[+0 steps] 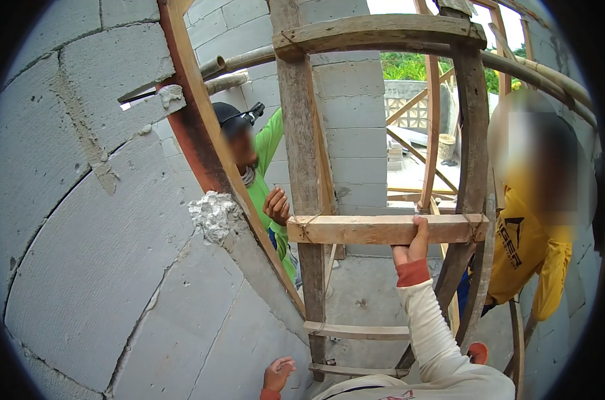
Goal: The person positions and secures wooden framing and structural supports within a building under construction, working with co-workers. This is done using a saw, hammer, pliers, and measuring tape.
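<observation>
My right hand (413, 245) is wrapped round a pale wooden rung (356, 230), its thumb over the front. The rung is tied at both ends to two dark upright posts, the left post (301, 133) and the right post (470, 133). Low in the view, my left hand (279, 373) is beside the grey block wall (202, 333) with its fingers apart and slightly curled, holding nothing. Lower rungs (356, 331) cross between the posts below my right hand.
A person in a green shirt (268, 143) stands behind the left post, one hand near the rung's left end. Another person in a yellow shirt (516, 247) is at the right. A red-brown beam (202, 120) slants down the wall; bamboo poles (542, 80) cross above.
</observation>
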Demonstrator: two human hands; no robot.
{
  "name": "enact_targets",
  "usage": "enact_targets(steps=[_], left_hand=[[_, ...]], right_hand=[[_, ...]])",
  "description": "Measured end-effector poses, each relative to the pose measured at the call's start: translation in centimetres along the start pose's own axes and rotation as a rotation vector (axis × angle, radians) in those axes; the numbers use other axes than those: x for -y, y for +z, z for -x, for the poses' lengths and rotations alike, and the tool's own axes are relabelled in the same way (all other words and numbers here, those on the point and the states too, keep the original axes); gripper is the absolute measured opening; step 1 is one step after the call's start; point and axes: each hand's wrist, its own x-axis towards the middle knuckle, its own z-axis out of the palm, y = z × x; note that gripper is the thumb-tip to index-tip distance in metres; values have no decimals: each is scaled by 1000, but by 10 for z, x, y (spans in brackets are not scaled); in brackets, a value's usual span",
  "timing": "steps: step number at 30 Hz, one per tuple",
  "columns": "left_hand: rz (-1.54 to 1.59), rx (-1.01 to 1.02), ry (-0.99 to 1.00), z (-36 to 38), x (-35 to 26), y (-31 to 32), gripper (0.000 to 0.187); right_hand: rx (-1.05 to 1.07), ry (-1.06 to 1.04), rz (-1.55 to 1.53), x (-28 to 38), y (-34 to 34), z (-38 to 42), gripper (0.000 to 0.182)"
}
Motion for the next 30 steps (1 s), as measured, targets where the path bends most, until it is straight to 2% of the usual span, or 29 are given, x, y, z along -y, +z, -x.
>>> enact_targets(steps=[3,9,12,15,17,20,23,26,28,30], left_hand=[[27,-21,34,0,-26,0,36],[77,90,180,-6,-88,20,37],[145,242,264,-8,-122,47,40],[87,436,349,-5,-156,91,47],[50,591,387,3,-189,122,60],[197,708,471,13,-234,154,77],[469,824,491,1,-251,171,87],[873,933,390,6,-268,180,93],[953,927,361,6,-269,185,83],[993,918,377,-2,-258,187,73]], right_hand=[[32,-17,-6,3,-2,20,68],[33,-20,-10,13,0,68,61],[61,-28,-15,18,1,89,57],[39,-39,-21,21,1,110,53],[50,-44,-29,21,-2,119,50],[91,-40,-12,24,-10,137,53],[117,-34,-3,29,-11,158,57],[96,-20,7,37,-3,186,59],[64,-17,7,41,3,203,55],[135,-14,32,43,-5,212,56]])
